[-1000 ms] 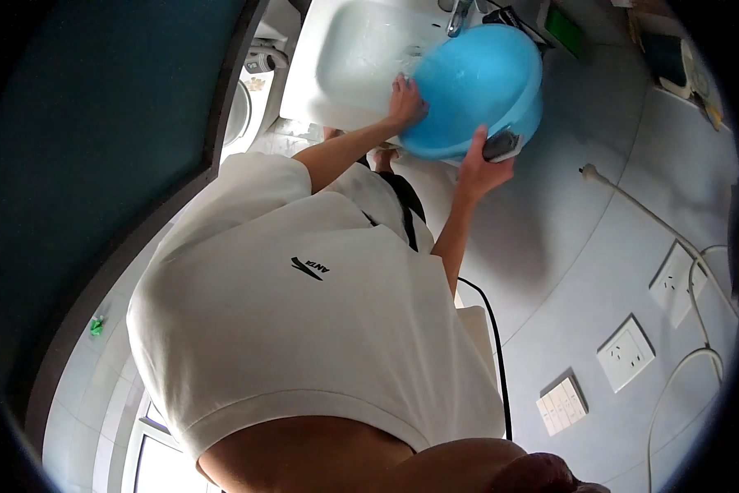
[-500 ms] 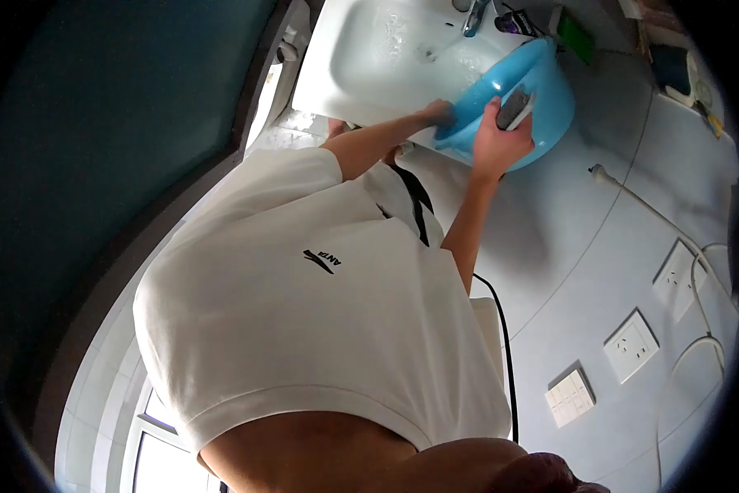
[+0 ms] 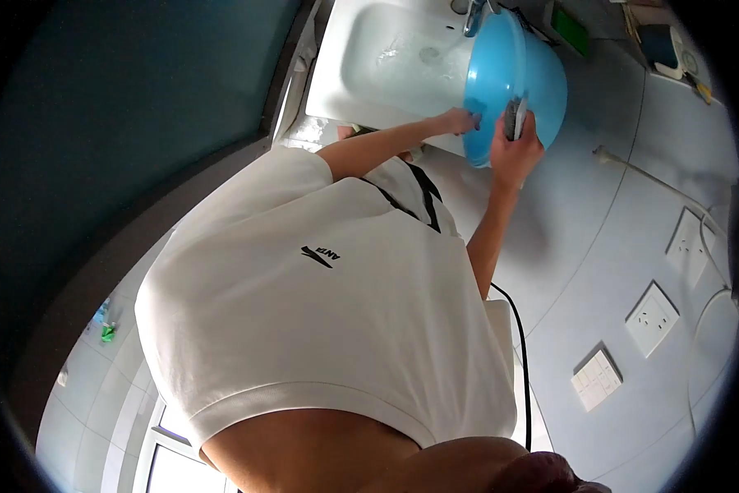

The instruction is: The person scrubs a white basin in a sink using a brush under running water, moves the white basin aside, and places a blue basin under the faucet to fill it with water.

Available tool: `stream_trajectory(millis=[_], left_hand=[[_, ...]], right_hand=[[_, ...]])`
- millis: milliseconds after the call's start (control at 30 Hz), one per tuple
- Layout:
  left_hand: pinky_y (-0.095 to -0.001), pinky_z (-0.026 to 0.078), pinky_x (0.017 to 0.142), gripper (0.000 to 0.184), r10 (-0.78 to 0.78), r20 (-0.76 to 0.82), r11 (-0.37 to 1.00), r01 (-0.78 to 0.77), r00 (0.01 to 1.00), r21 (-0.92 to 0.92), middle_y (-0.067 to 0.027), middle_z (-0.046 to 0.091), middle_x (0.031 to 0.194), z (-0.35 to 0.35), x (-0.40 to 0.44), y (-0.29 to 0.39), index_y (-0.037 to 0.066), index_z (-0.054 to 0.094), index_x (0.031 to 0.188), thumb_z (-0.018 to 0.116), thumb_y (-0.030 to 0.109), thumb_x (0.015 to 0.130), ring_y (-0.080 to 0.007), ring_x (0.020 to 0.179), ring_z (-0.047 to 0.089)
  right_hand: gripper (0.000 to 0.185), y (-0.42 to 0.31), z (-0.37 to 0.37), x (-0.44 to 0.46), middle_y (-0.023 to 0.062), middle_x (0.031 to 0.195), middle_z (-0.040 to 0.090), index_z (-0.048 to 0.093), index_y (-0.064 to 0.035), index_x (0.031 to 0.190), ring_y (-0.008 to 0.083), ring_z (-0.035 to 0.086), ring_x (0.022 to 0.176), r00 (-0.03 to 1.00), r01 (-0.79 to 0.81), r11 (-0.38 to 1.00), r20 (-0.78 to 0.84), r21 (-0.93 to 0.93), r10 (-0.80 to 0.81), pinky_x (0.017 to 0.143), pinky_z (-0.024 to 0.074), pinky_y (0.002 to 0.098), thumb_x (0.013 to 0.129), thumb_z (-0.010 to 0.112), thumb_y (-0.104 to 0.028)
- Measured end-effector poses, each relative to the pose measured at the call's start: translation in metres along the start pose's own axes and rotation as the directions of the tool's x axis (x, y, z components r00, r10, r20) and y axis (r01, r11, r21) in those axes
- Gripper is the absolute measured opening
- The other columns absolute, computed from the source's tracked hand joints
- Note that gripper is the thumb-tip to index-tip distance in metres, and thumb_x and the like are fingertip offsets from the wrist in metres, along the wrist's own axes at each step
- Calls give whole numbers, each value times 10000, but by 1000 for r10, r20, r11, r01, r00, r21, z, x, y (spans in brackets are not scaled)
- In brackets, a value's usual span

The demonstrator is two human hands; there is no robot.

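A light-blue plastic basin (image 3: 542, 74) stands tilted at the right end of the white sink (image 3: 324, 90). My left hand (image 3: 458, 122) is at the basin's near left edge, its fingers curled against the blue plastic. My right hand (image 3: 517, 154) is closed around a grey scrubber with a white back (image 3: 513, 119), held against or just in front of the basin's near side. Whether the scrubber touches the plastic, I cannot tell.
A metal faucet (image 3: 473, 18) rises at the sink's far edge, with a green object (image 3: 568, 31) right of it. Wall sockets (image 3: 652, 319), a switch panel (image 3: 597, 380) and a white cable (image 3: 657, 174) are on the right. A dark panel (image 3: 131, 107) fills the left.
The basin has turned, so its opening faces me less. Both hands have shifted slightly right and down with it, and the scrubber now shows more edge-on. The whole view has shifted a little.
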State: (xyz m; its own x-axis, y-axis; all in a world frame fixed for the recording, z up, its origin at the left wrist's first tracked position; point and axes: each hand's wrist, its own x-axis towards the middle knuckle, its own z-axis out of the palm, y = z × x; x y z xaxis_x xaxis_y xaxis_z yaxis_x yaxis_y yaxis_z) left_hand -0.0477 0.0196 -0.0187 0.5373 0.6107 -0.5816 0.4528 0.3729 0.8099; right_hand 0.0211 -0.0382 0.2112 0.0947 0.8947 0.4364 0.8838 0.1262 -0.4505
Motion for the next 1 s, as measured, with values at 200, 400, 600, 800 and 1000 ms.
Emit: stream_trajectory(millis=[200,400,600,800,1000], left_hand=[[-392,551,922,615,121,-46,776,-123,992,-619,-164,705,1132,-43,-49,30,-21,657,1176,315,475,1051,-275,1002,701],[-497,518,1003,639,341,-10,319,-126,940,-939,-219,659,1142,-73,-106,76,-59,581,1187,334,515,1050,-383,1069,659],[-507,513,968,610,152,-214,63,-226,965,-972,-183,618,1171,-70,-123,94,-3,516,1196,352,563,1041,-335,1082,627],[-477,566,839,547,83,-373,155,-382,924,-911,-147,580,1107,-65,-136,69,31,483,1183,335,541,1055,-292,923,636],[-352,564,908,645,44,-498,480,-456,866,-750,-155,521,1288,-35,-162,84,-23,397,1380,308,534,1066,-224,1070,584]], right_hand=[[260,14,-7,-17,172,809,678,643,-67,1023,400,674,745,999,-32,999,6,19,32,637,530,443,814,750,-178],[337,19,-32,-37,165,852,683,640,-88,1053,400,670,796,988,68,992,145,-106,-52,671,511,493,739,759,-124],[401,29,-40,-50,153,873,692,612,-116,1077,398,666,820,901,134,987,425,-84,-86,722,503,507,702,752,-90],[321,45,-42,-68,158,905,699,580,-99,1025,414,663,873,760,222,972,610,80,-224,742,494,520,735,712,-64],[415,64,-52,-90,168,951,710,602,-102,1111,397,669,897,712,243,946,623,215,-325,793,480,560,714,714,-53]])
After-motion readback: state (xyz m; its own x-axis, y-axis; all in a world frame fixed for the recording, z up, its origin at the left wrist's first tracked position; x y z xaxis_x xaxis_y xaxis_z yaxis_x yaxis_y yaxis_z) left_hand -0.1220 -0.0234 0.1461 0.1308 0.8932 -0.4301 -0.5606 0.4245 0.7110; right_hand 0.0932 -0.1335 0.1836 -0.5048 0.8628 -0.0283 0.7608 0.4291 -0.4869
